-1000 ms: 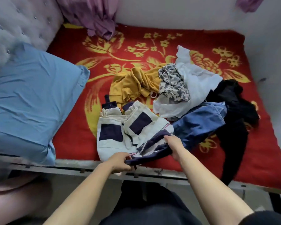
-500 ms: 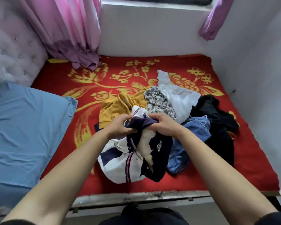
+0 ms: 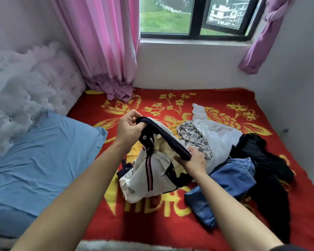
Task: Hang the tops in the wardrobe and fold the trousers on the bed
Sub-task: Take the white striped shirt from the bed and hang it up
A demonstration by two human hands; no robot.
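Observation:
A cream and navy garment [image 3: 149,174] with a striped trim hangs above the red bed [image 3: 152,223]. My left hand [image 3: 128,128] grips one end of its dark navy band and my right hand [image 3: 195,163] grips the other end, stretching it between them. Behind lie a patterned grey top [image 3: 194,136], a white top [image 3: 217,134], a yellow garment [image 3: 132,151] mostly hidden under the held one, blue jeans [image 3: 227,183] and a black garment [image 3: 266,171].
A blue pillow [image 3: 40,160] lies at the left by a padded white headboard [image 3: 25,87]. Pink curtains [image 3: 101,48] hang beside the window [image 3: 194,17]. White walls close the bed at the back and right.
Both hands have lifted the cream and navy garment off the pile and spread apart along its navy band. The camera has tilted up, bringing the window into view.

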